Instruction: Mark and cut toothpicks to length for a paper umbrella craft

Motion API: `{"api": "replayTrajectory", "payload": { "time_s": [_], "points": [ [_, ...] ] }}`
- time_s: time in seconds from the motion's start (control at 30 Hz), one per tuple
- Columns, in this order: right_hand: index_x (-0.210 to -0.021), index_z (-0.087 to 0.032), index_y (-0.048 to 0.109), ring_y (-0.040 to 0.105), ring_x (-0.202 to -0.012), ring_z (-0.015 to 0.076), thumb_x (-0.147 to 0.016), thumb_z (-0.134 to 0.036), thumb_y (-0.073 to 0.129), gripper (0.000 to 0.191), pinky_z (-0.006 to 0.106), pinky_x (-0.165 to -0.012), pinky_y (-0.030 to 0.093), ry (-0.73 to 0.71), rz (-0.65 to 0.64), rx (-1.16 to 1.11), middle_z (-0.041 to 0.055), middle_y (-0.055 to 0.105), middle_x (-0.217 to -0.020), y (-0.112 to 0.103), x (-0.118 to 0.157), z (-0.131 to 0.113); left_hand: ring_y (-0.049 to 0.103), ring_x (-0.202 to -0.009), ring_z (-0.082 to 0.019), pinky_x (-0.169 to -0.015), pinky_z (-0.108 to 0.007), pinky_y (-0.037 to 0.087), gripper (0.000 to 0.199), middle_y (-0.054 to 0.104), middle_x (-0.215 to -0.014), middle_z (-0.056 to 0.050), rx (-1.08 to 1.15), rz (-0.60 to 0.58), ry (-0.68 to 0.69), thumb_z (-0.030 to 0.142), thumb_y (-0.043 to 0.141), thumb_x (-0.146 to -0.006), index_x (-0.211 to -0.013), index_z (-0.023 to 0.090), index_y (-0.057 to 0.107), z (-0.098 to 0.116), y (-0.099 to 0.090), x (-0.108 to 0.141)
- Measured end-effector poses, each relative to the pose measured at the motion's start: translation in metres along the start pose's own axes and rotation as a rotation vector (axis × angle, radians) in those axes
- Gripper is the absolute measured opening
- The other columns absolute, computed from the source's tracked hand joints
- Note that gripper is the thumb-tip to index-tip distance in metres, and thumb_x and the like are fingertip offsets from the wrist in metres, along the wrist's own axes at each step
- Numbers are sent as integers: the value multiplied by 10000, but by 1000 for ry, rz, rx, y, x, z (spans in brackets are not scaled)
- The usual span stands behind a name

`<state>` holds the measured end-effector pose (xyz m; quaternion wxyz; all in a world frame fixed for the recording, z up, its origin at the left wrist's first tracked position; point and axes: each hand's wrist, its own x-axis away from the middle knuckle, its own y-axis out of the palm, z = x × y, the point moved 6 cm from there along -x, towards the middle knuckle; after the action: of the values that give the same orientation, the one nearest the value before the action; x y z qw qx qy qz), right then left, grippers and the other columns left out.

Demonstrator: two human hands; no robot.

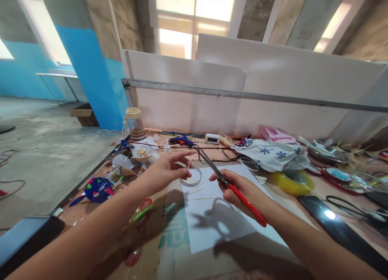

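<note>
My left hand (169,172) pinches a thin pale stick (190,162) above a white sheet of paper (218,227). A slim grey ring (198,182) surrounds the fingertips; whether it is held or lies on the paper I cannot tell. In my right hand (239,187) is a pair of scissors with red handles (247,205), its long blades (209,160) pointing up and left towards the left hand. The blade tips end close to the left fingers, apart from the stick. A few short stick pieces (203,198) lie on the paper below.
Behind my hands are a blue glue gun (182,141), a small white display (212,138) and a lidded jar (135,124). Folded paper fans (123,164) lie left. Yellow tape (292,183), patterned cloth (273,154) and a black phone (330,219) are right. A white panel (169,98) stands behind.
</note>
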<state>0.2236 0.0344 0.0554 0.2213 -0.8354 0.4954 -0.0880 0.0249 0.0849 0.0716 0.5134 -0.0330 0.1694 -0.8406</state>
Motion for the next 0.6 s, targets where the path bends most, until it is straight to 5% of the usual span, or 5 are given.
{"api": "replayTrajectory", "payload": {
  "time_s": [0.27,0.6],
  "points": [
    [-1095,-194,536,359,-578,119,-764,-781,570,674,225,-489,308,169,-198,168,-16,457,-730,-15,5,-1,650,-715,-102,-717,-304,530,600,604,-1081,-43,191,40,24,204,663,-797,-1381,219,525,20,-8,8],
    [-1055,-181,614,408,-634,140,-794,-767,558,644,246,-567,329,69,-195,69,0,512,-739,-1,4,10,662,-720,-94,-708,-284,537,584,610,-1167,-62,211,9,3,210,693,-793,-1358,226,547,21,-4,10]
  ]
}}
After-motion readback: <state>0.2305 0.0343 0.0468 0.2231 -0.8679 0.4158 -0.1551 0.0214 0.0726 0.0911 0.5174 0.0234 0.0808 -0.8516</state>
